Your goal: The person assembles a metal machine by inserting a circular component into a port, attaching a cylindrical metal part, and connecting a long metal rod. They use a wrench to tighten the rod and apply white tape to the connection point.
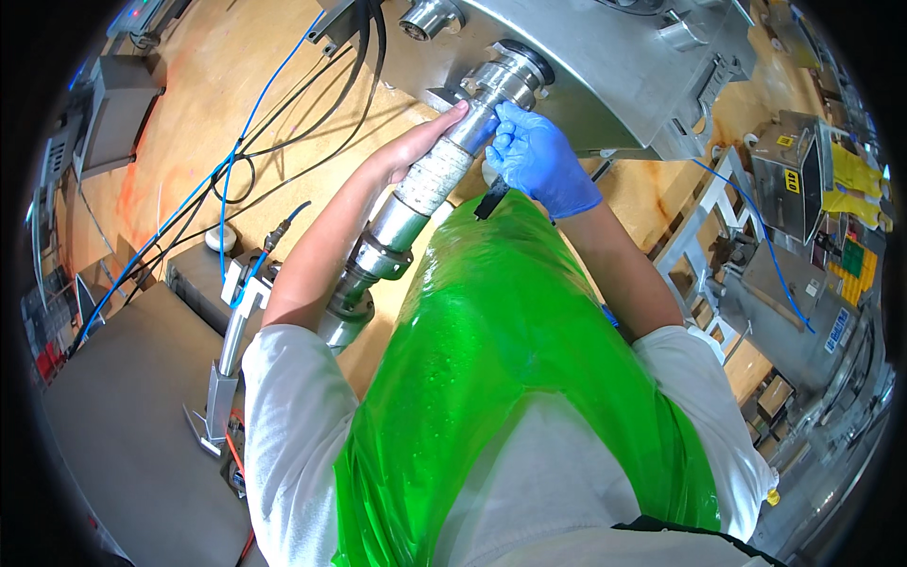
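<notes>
Over tan flooring [208,123], from a steel machine [586,66] far right, a metal pipe [395,227] slanted near-left, seemingly heavy, rigid, slick, best cradled at its pale band [435,178], left hand [422,144] grasping it, gloved right hand [548,163] curled, hold unclear.

An industrial processing plant, shown by the stainless-steel machine housing [567,76], flanged metal pipe [430,180], green plastic apron [510,312] and stained floor [213,80].

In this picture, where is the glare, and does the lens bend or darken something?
Head view: white glare on the green apron, bright reflections on the metal pipe; head view: fisheye curving of the machinery toward the right rim, with black corners around the rounded image.
</notes>
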Demonstrator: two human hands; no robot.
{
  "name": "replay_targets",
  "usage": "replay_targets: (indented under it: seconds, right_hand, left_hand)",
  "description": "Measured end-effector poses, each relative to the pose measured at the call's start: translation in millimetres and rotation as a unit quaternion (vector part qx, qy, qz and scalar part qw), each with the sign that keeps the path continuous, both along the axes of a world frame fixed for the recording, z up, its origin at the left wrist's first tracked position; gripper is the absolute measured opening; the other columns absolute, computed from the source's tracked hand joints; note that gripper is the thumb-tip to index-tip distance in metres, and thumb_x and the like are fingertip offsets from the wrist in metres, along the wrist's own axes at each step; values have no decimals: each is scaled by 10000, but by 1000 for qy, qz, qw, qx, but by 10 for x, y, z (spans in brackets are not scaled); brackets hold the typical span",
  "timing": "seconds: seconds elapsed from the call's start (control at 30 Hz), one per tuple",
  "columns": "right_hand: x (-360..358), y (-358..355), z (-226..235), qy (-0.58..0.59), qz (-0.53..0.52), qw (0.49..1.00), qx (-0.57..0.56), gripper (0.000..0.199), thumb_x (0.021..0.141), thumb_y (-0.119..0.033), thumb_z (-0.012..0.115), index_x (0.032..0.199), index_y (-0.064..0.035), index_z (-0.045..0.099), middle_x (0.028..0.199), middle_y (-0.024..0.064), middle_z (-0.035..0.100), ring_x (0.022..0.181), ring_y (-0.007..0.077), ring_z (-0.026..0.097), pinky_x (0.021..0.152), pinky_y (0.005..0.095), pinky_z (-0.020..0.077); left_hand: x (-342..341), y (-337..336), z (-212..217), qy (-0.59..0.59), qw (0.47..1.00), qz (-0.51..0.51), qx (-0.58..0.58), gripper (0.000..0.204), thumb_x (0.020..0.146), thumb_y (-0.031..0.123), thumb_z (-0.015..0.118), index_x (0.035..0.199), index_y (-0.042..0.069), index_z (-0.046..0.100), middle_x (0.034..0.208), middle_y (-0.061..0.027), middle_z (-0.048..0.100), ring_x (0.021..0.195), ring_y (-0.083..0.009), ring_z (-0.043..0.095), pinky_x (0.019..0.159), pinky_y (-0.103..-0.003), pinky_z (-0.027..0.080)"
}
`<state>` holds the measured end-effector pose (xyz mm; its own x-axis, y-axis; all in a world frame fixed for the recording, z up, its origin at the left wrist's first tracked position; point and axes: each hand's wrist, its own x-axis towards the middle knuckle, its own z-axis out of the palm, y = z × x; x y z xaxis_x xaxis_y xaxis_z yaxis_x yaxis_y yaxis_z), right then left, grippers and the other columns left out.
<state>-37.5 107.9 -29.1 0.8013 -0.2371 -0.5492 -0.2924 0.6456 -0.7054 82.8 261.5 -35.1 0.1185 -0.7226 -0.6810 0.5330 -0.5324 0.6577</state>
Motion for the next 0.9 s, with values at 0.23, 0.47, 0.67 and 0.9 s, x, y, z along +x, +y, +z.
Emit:
replay_targets:
  seconds: [0.23,0.47,0.67,0.9]
  right_hand:
    - [51,98,-1,51,-107,981,156,240,972,-245,506,757,-137,499,582,-43,405,463,87,369,446,248,354]
    - [35,47,-28,29,-77,981,173,231,959,-224,508,742,-151,478,584,-46,381,482,79,355,452,248,325]
    - [-436,58,-491,-10,-68,983,172,131,926,-270,550,947,-145,587,662,-49,433,580,108,431,613,253,434]
    - [55,265,-888,-51,-179,960,207,215,974,-205,451,1148,-141,560,1044,20,612,926,132,587,812,288,470]
  left_hand:
    - [-17,2,-26,-16,1000,12,7,774,832,746,422,1192,74,553,896,-71,589,745,-136,561,641,-293,497]
    - [4,10,-131,4,1000,0,7,758,834,743,423,1170,79,565,852,-66,580,702,-130,552,599,-285,486]
    - [-49,-9,3,-5,999,31,30,698,857,707,432,1130,83,587,763,-31,567,600,-100,524,518,-255,459]
    - [-31,-17,-50,-4,998,41,38,674,868,674,459,1144,70,571,754,-27,584,582,-92,561,516,-258,493]
